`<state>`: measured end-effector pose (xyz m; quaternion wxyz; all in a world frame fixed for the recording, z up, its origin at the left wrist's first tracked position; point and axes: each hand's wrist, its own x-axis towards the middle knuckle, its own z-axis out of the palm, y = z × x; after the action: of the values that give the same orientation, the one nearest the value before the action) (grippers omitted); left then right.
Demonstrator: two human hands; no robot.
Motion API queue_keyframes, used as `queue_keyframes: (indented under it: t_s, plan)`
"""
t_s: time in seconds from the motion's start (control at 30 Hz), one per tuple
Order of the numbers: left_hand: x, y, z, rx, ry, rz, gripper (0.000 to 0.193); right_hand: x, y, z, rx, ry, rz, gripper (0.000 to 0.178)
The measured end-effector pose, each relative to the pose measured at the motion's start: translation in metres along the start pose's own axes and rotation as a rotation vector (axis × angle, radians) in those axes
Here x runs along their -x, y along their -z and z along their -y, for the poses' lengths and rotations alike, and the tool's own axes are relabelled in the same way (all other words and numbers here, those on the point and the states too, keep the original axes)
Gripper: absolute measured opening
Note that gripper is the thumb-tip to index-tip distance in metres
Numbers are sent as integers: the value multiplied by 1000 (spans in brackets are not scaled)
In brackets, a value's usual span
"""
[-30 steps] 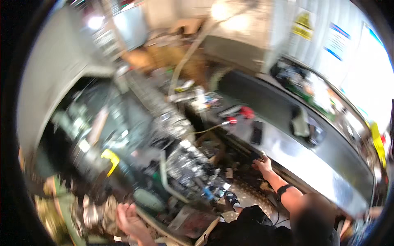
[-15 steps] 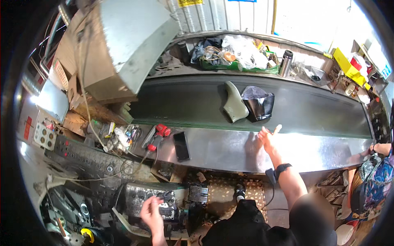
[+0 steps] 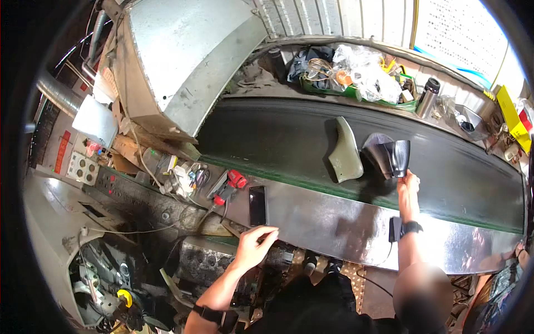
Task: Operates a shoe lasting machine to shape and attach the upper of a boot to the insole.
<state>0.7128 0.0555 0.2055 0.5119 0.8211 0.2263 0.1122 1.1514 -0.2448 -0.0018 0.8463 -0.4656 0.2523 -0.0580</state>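
Note:
My right hand point(image 3: 409, 188) reaches over the conveyor belt, its fingers closed on the lower edge of a glossy black leather upper point(image 3: 398, 158) held upright. Behind it and partly covered is a black piece with a dull grey inner side point(image 3: 378, 145). A curved olive-green upper point(image 3: 346, 150) lies on the belt just left of these. My left hand point(image 3: 256, 247) is over the table's front edge with thumb and fingers pinched together, near a black phone point(image 3: 258, 205). Whether anything small is between those fingertips cannot be made out.
The dark belt point(image 3: 267, 142) runs behind a metal tabletop point(image 3: 317, 214). A red power tool point(image 3: 229, 186) lies left of the phone. At the back stand a green crate point(image 3: 328, 91) of plastic bags and a steel flask point(image 3: 428, 97). Another person's arm point(image 3: 522, 255) shows at far right.
My right hand has moved from above the tabletop to the black upper and taken hold of it. My left hand has risen toward the tabletop. The view has shifted.

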Motion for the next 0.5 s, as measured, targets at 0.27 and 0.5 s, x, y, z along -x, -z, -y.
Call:
queue_keyframes:
  t_s: [0.27, 0.5]
  plan:
    - [-146, -101, 21, -44, -49, 210, 17, 190, 152, 122, 439, -42, 81, 74]
    - [-275, -249, -23, -457, 212, 22, 97, 287, 219, 123, 485, 406, -294, 38]
